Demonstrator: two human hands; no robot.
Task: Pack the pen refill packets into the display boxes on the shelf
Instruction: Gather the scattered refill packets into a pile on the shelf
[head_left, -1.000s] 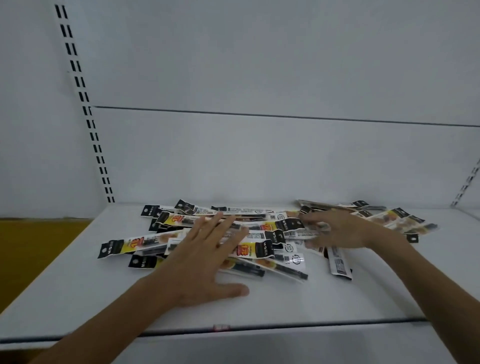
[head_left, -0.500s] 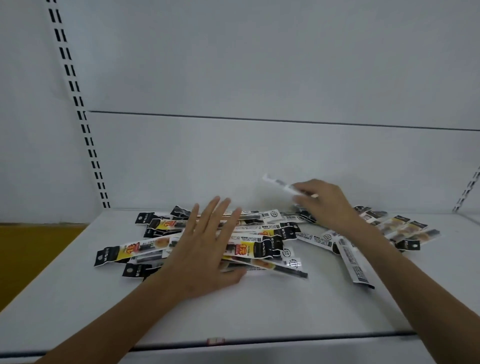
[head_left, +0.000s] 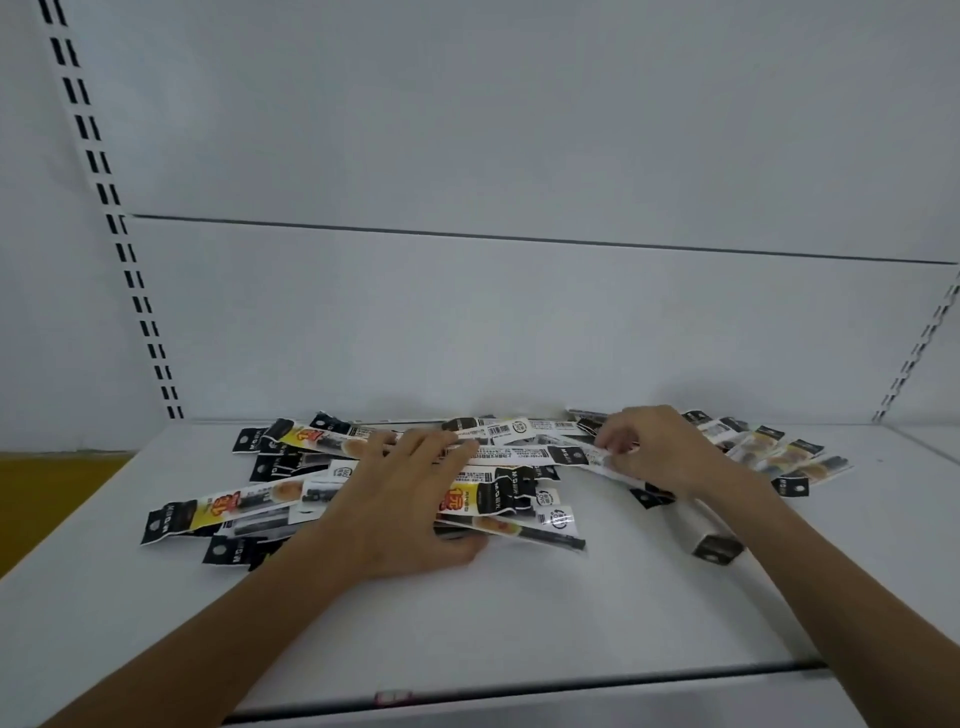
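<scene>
Gathering: packets (head_left: 498, 501) heaped in the middle of the shelf (head_left: 571, 618), left hand (head_left: 400, 509) pressing them with straight fingers (head_left: 436, 448), right hand (head_left: 657, 452) pinching one in curled fingers; next move needs a display box, none visible

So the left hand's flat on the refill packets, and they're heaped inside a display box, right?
Not quite. The left hand is flat on the refill packets, but the head view shows them loose on the white shelf, not in a box.
</scene>
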